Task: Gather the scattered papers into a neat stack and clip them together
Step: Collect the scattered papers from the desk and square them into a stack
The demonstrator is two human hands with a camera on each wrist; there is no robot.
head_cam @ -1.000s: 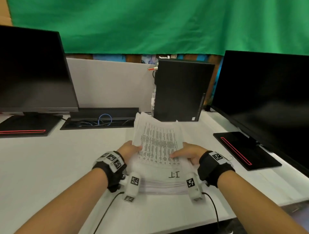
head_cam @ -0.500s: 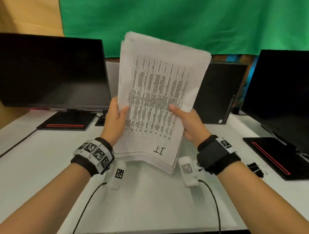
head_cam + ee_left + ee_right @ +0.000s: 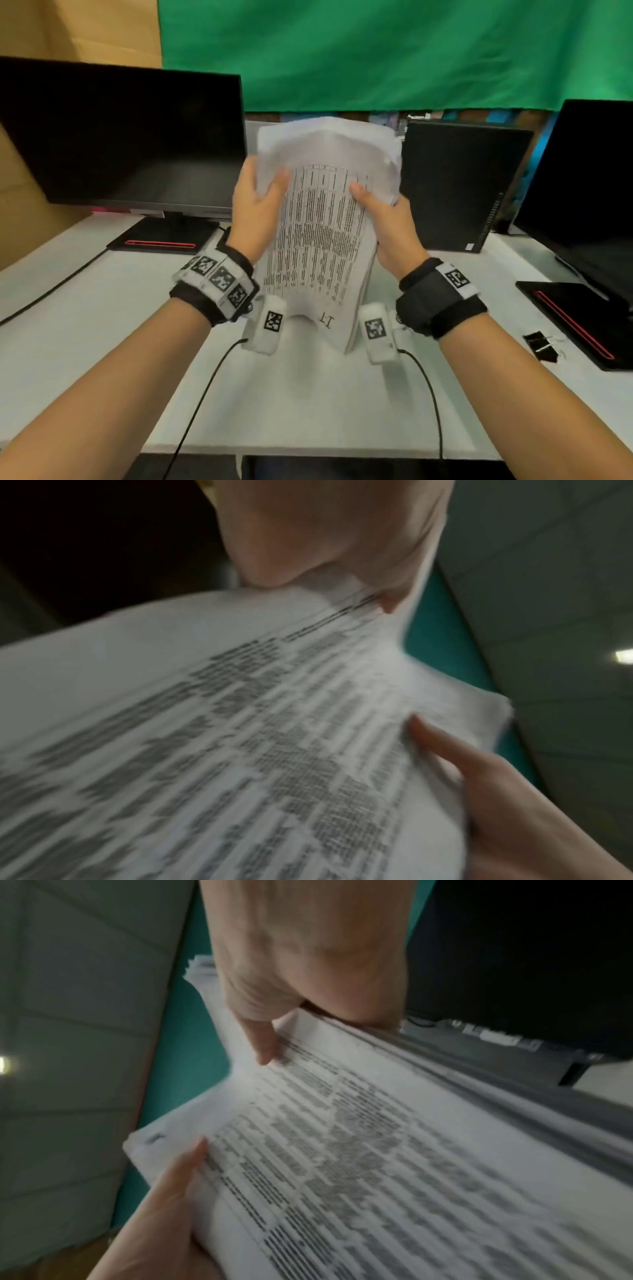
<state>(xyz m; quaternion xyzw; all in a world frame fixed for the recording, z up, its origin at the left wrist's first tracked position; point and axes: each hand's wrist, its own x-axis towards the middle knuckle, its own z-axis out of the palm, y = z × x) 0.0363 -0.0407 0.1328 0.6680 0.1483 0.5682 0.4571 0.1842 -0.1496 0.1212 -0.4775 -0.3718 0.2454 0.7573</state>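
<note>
A thick stack of printed papers [image 3: 318, 240] stands on end on the white desk [image 3: 102, 342], its top curling away from me. My left hand [image 3: 260, 202] grips its left edge, thumb on the printed face. My right hand [image 3: 380, 212] grips the right edge the same way. In the left wrist view the papers [image 3: 240, 737] fill the frame under my left hand [image 3: 322, 561]. The right wrist view shows my right hand [image 3: 284, 1010] with its thumb pinching the papers [image 3: 359, 1164]. Black binder clips [image 3: 543, 346] lie on the desk at the right.
A dark monitor [image 3: 123, 137] stands at the back left, another monitor [image 3: 589, 178] at the right with its flat stand [image 3: 575, 318] beside the clips. A black computer case [image 3: 455, 185] stands behind the papers. Cables [image 3: 205, 394] run from my wrists over the desk's front edge.
The papers went from lying flat on the desk to being lifted and stood on end. Since half a second ago they dropped lower and their top bent away from me.
</note>
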